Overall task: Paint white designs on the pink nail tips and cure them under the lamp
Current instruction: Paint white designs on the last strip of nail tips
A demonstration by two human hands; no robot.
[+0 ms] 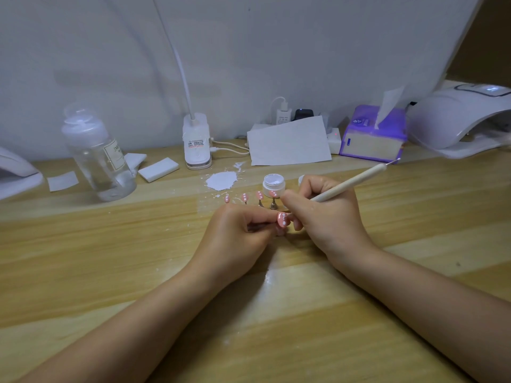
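Pink nail tip (282, 219): pinched upright in left hand (237, 230); right hand (326, 214), gripping dotting pen (356, 179), touches its right side, pen slanting up-right.

We count five pink nail tips (282, 219), one open jar of white gel (273, 184), one dotting pen (351, 181), two curing lamps (461, 120), one clear bottle (96, 156), one tissue box (373, 134) and two hands (237, 233).

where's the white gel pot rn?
Head view, centre: the white gel pot stands open on the table, behind the standing nail tips, beside the right hand.
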